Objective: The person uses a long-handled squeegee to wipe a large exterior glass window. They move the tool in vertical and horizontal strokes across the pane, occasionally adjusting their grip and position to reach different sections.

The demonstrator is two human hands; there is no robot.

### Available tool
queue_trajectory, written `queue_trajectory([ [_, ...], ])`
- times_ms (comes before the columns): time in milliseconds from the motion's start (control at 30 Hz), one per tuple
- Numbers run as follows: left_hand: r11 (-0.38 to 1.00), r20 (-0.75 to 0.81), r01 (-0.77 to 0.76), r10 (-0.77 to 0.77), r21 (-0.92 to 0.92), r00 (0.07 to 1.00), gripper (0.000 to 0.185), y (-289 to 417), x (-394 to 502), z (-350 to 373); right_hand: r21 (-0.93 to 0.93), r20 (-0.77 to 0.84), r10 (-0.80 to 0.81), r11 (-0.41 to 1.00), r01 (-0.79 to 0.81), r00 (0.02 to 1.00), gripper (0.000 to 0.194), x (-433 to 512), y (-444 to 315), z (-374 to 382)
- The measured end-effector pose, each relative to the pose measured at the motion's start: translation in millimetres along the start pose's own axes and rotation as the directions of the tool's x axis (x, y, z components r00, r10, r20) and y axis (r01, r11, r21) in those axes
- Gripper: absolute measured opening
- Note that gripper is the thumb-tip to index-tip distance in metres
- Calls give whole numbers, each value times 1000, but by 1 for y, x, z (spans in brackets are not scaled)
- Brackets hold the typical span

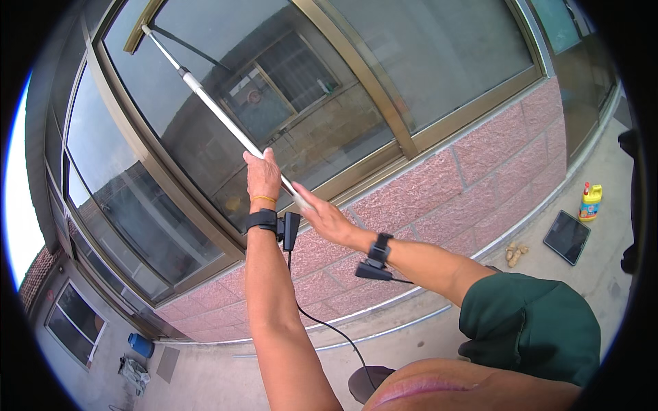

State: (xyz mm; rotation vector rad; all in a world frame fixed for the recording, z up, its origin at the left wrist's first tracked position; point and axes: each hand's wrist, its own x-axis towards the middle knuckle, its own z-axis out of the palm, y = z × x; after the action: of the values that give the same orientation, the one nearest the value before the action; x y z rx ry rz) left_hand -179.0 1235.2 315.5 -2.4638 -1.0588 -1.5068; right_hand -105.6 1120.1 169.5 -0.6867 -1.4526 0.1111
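My left hand (263, 177) is wrapped around a white telescopic pole (221, 115), with a yellow band at the wrist. Lower on the same pole, near its bottom end, my right hand (326, 216) grips it with the fingers stretched along it. At the pole's top, a window squeegee head (140, 31) lies against a dark glass pane (195, 46) near its upper left. The pole slants from lower right to upper left. Its dark reflection shows in the glass, along with a reflected building.
Below the bronze-coloured window frame (378, 77) runs a pink stone wall (411, 200). On the concrete at right are a yellow bottle (589, 204), a tablet (567, 237) and ginger-like roots (515, 254). A black cable (329, 324) hangs from my left wrist device. A blue barrel (140, 345) stands far left.
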Motion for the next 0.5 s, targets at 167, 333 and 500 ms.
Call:
queue_trajectory([
  [167,984,-9,90,-93,-155,996,78,19,-46,11,-78,72,320,946,-315,945,59,-146,-21,-38],
  [333,924,-22,32,-44,-381,999,73,13,-57,20,-145,130,511,858,-493,850,59,-259,-84,-83],
  [500,554,117,142,-81,-820,990,63,48,-128,42,-234,193,833,552,-800,518,61,-332,-148,-146],
])
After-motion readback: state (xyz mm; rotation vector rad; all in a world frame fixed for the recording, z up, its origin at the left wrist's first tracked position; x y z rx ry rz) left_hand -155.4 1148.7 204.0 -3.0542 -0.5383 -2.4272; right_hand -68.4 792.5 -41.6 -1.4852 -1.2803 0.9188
